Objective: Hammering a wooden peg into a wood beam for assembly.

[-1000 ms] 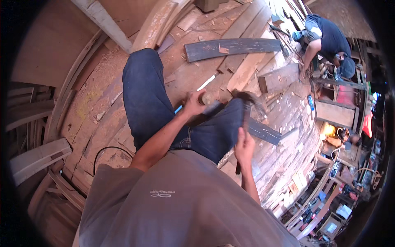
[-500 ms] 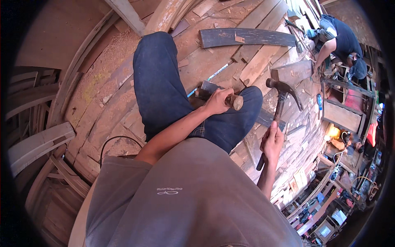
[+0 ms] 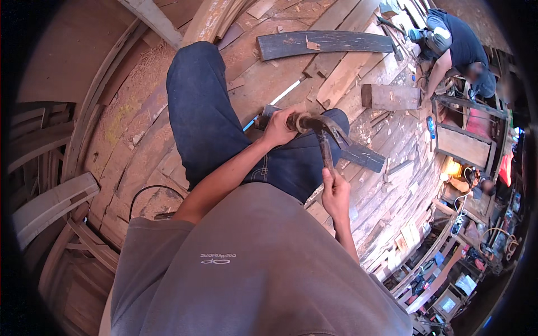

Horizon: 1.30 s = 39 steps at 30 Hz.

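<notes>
My left hand (image 3: 278, 129) is closed around a short tool with a round wooden end (image 3: 292, 121), held between my thighs. Its working end is hidden, so its kind is unclear. In my right hand (image 3: 337, 195) is a claw hammer (image 3: 325, 147), gripped by its dark handle. The hammer's head is at the wooden end of the tool and overlaps it in view; whether they touch I cannot tell. A dark grey board (image 3: 364, 157) lies on the floor beyond my right knee, partly hidden by my leg.
A long dark curved plank (image 3: 325, 45) and a wooden block (image 3: 392, 97) lie ahead among offcuts. A blue-and-white stick (image 3: 287, 92) lies near my left hand. Another person (image 3: 457, 42) crouches at far right beside a wooden frame (image 3: 465, 147). Curved wooden pieces (image 3: 55, 207) stand at left.
My right hand has swung the hammer leftward and its head has come to the tool's wooden end. My left hand keeps its grip. The whole view has shifted slightly.
</notes>
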Motion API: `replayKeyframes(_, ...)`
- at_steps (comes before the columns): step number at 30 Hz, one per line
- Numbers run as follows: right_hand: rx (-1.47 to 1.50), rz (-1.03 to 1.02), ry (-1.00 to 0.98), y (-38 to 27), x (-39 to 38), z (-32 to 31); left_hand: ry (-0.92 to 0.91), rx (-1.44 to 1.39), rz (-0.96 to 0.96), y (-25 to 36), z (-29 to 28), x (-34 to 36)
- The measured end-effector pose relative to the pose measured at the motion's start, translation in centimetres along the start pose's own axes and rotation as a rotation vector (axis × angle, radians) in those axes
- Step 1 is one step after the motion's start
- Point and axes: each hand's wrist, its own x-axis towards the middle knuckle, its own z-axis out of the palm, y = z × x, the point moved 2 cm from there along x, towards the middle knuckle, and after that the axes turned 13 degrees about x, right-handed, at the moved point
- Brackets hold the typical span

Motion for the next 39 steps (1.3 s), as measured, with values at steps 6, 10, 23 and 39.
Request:
replayKeyframes(6,0.09,0.034,0.044,-0.2,-0.4,-0.6,0.063,0.012,0.077,0.6,-0.1,-0.1)
replayKeyframes(10,-0.003,-0.023,0.0,0.9,0.2,0.2,0.05,-0.019,0.052,0.6,0.0,0.0)
replayKeyframes(23,0.873,-0.255,0.424,-11.9,1.8,-10.5,0.077,0.055,0.021,-0.2,-0.8,0.1)
replayKeyframes(39,0.482,0.346,0.321,1.8,1.9,-5.7,-0.122,0.086,0.025,-0.3,-0.8,-1.8)
